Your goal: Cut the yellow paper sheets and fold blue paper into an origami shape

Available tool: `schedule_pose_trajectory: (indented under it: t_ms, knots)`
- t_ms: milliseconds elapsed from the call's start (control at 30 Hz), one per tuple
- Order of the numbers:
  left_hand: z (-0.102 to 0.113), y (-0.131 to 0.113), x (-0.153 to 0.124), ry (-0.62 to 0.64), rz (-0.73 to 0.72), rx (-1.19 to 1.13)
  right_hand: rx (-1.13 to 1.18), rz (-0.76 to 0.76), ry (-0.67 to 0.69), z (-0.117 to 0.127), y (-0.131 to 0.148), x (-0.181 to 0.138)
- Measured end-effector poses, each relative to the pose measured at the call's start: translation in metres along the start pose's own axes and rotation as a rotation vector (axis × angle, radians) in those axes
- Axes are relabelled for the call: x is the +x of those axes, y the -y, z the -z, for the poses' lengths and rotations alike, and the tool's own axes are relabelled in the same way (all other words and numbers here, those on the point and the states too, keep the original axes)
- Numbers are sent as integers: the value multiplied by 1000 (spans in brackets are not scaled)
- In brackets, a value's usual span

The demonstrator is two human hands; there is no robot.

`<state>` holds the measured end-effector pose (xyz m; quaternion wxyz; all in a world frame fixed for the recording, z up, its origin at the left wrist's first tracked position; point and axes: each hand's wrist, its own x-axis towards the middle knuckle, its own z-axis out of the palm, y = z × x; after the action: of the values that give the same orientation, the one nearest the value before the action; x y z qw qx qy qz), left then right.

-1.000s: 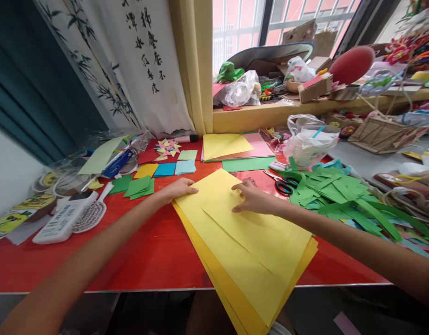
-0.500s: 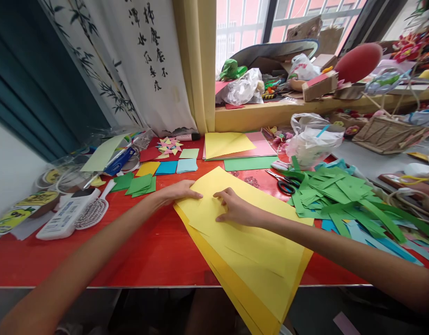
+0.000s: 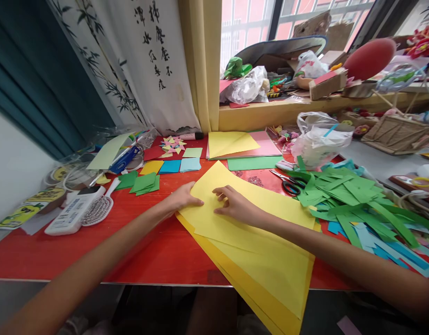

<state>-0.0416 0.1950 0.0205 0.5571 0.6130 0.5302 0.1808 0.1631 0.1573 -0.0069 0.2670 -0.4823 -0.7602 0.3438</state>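
Several yellow paper sheets [image 3: 256,223], light yellow over deeper yellow, lie fanned out and overhang the table's front edge. At their left corner my left hand [image 3: 184,197] grips them, thumb on top and fingers underneath. My right hand [image 3: 237,204] is over the top sheet with its fingers bent and thumb apart from them, nothing between. Whether its fingertips touch the paper I cannot tell. Behind the sheets lie scissors [image 3: 291,186] with black handles. To the right is a heap of green paper strips [image 3: 353,190], with blue strips [image 3: 392,246] beside it.
Small paper squares [image 3: 144,183] in green, yellow and blue lie at the left on the red table [image 3: 141,260]. Nearby are a hairbrush [image 3: 98,209] and a white bottle [image 3: 73,215]. A paper star [image 3: 173,145], larger coloured sheets [image 3: 235,143] and a plastic bag [image 3: 320,142] stand farther back.
The top yellow sheet has shifted a little over the sheets beneath. My left hand keeps its hold, and my right hand has hardly moved. The whole view has swung slightly.
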Motion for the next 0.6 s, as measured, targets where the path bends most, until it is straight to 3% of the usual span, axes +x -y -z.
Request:
schedule_pose_trajectory:
  t_ms: [167,300,433,600]
  knots:
    - [5,6,-21,-62,13,-97,-57,-35,-147,30,-20,-3]
    - [23,17,-36,-172,83,-214,-78,-158,-268,56,-47,-14]
    - [37,24,-50,-252,119,-363,-21,-302,-347,67,-55,-34]
    - [36,23,-60,-375,31,-457,443,-474,-406,62,-51,-51]
